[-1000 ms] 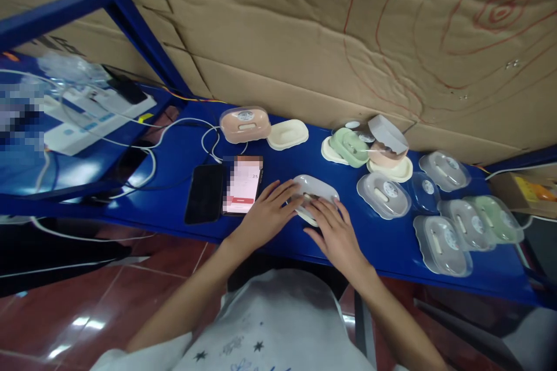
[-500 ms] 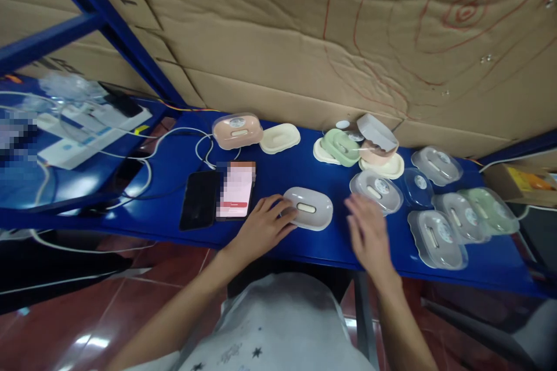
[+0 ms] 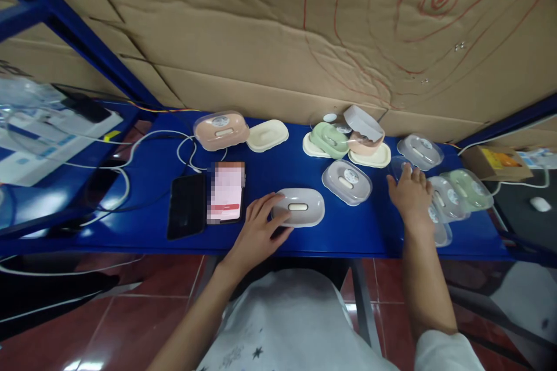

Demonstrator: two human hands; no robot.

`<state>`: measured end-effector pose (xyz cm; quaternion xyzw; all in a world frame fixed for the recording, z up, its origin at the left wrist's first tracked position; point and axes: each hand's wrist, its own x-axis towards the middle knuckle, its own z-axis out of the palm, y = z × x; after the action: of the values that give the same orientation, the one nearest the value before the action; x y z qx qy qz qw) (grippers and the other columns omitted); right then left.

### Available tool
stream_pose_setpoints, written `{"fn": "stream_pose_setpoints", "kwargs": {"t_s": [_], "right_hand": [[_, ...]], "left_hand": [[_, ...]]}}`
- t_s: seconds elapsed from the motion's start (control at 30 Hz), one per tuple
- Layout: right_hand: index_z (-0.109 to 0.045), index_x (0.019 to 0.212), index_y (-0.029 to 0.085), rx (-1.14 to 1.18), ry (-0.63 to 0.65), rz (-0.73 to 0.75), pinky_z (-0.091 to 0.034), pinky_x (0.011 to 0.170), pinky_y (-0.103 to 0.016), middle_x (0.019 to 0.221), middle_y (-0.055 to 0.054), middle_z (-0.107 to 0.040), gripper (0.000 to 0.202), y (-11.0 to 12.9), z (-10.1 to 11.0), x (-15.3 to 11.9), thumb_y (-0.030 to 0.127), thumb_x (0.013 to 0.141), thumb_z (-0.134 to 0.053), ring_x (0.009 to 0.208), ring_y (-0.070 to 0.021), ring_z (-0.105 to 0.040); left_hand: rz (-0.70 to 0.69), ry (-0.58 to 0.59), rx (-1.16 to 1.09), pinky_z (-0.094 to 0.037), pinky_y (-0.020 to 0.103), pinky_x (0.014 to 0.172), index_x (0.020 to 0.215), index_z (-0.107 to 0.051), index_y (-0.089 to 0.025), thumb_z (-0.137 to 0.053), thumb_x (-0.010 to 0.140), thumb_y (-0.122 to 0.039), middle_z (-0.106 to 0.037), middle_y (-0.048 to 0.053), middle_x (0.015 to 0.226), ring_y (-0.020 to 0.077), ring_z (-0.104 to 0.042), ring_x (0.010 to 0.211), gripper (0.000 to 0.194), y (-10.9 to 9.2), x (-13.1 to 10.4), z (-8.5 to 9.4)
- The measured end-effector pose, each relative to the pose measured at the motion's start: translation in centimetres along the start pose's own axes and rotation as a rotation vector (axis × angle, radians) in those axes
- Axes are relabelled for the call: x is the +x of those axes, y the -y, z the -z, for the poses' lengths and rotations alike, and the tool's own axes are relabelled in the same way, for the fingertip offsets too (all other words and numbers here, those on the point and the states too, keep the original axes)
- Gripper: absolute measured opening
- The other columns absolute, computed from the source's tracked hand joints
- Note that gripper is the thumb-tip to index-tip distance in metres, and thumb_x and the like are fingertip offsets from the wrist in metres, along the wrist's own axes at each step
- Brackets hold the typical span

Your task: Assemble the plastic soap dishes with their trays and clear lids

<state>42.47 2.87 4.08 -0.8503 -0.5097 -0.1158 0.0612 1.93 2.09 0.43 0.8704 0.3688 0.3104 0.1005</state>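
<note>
A pale grey oval dish (image 3: 311,207) with a cream slot piece in its middle lies near the table's front edge. My left hand (image 3: 263,223) rests on its left end, fingers spread. Farther right, my right hand (image 3: 411,194) reaches over a clear lid (image 3: 395,165), fingertips on or just above it; its palm partly hides the grey lidded dishes behind. A grey dish with a clear lid (image 3: 347,182) sits between my hands. More grey lidded dishes (image 3: 448,200) and a green one (image 3: 472,190) stand at the right.
At the back are a pink lidded dish (image 3: 224,132), a cream tray (image 3: 267,135), a green dish (image 3: 329,140) and a torn-edged grey piece (image 3: 363,122). Two phones (image 3: 186,206) and white cables lie at the left. A cardboard box (image 3: 496,165) stands far right.
My right hand has moved right, from beside the grey lidded dish to the clear lid. My left hand stays on the oval dish. The view has shifted to the right.
</note>
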Motion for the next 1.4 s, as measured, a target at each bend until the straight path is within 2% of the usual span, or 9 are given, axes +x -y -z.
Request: {"fn": "stream_pose_setpoints", "kwargs": {"t_s": [0.1,0.23,0.37,0.5,0.67,0.83,0.97,1.2,1.4], "right_hand": [[-0.052,0.151,0.005,-0.092,0.103,0.050,-0.036,0.119,-0.065,0.142,-0.030,-0.062,0.060,1.2,-1.1,-0.2,0.041,0.103,-0.055,0.137,-0.0435,-0.056],[-0.058,0.146,0.015,0.071,0.005,0.012,-0.045,0.111,-0.062,0.139,-0.025,-0.061,0.059,3.3,-1.8,-2.1,0.049,0.097,-0.063,0.128,-0.0420,-0.060],[-0.063,0.135,0.013,0.423,-0.098,-0.081,-0.049,0.109,-0.062,0.132,-0.023,-0.063,0.062,2.9,-1.3,-3.8,0.052,0.089,-0.072,0.130,-0.0407,-0.058],[-0.056,0.145,0.021,0.922,-0.203,-0.090,-0.054,0.110,-0.058,0.143,-0.017,-0.060,0.057,2.4,1.1,-7.7,0.049,0.097,-0.066,0.133,-0.0327,-0.061],[-0.056,0.153,0.026,0.870,-0.132,0.561,-0.054,0.115,-0.061,0.147,-0.016,-0.059,0.065,6.0,4.1,-12.6,0.039,0.092,-0.074,0.140,-0.0366,-0.059],[-0.040,0.165,0.023,0.787,0.163,1.069,-0.040,0.128,-0.064,0.155,-0.014,-0.059,0.073,9.8,3.3,-11.8,0.025,0.097,-0.066,0.152,-0.0328,-0.050],[-0.037,0.167,0.024,0.695,0.226,1.213,-0.022,0.135,-0.070,0.161,-0.010,-0.058,0.069,10.7,2.3,-10.3,0.019,0.100,-0.056,0.159,-0.0306,-0.042],[-0.038,0.169,0.027,0.547,0.126,1.293,-0.024,0.136,-0.066,0.163,-0.007,-0.056,0.067,10.6,0.6,-10.6,0.028,0.105,-0.058,0.160,-0.0290,-0.041],[-0.044,0.165,0.024,0.527,0.163,1.303,-0.021,0.137,-0.064,0.169,-0.005,-0.048,0.060,10.4,0.7,-10.4,0.026,0.106,-0.055,0.164,-0.0279,-0.032]], "left_hand": [[-0.006,0.042,-0.046,-0.047,0.061,0.119,0.120,-0.067,-0.023,-0.073,0.099,-0.021,-0.057,0.015,0.152,0.0364,-0.050,0.149,0.022,0.1,0.0,0.0],[0.003,0.039,-0.086,-0.048,0.060,0.120,0.121,-0.068,-0.023,-0.074,0.098,-0.021,-0.054,0.015,0.155,0.0367,-0.049,0.151,0.024,0.1,0.0,0.1],[0.056,0.044,-0.154,-0.050,0.061,0.120,0.121,-0.070,-0.025,-0.075,0.098,-0.021,-0.047,0.014,0.161,0.0372,-0.047,0.152,0.024,0.4,-0.2,0.1],[0.114,0.079,-0.316,-0.048,0.056,0.125,0.125,-0.070,-0.028,-0.074,0.100,-0.024,-0.043,0.010,0.165,0.0327,-0.048,0.153,0.025,0.8,-0.4,0.2],[0.230,0.247,-0.517,-0.040,0.056,0.131,0.154,-0.049,-0.037,-0.075,0.099,-0.026,-0.038,0.008,0.172,0.0301,-0.043,0.159,0.062,1.6,-0.1,1.0],[0.277,0.318,-0.605,-0.032,0.058,0.134,0.172,-0.018,-0.040,-0.079,0.097,-0.035,-0.033,0.010,0.177,0.0319,-0.036,0.163,0.097,2.3,0.6,1.8],[0.242,0.333,-0.605,-0.035,0.057,0.133,0.173,-0.016,-0.040,-0.082,0.095,-0.034,-0.031,0.011,0.178,0.0316,-0.035,0.164,0.102,2.3,0.9,2.2],[0.143,0.265,-0.472,-0.049,0.050,0.126,0.168,-0.031,-0.047,-0.084,0.091,-0.018,-0.041,0.004,0.174,0.0265,-0.049,0.156,0.098,2.4,0.7,2.1],[0.139,0.244,-0.450,-0.045,0.050,0.129,0.170,-0.028,-0.047,-0.082,0.094,-0.019,-0.036,0.003,0.176,0.0260,-0.047,0.157,0.096,2.6,-0.1,1.7]]}}
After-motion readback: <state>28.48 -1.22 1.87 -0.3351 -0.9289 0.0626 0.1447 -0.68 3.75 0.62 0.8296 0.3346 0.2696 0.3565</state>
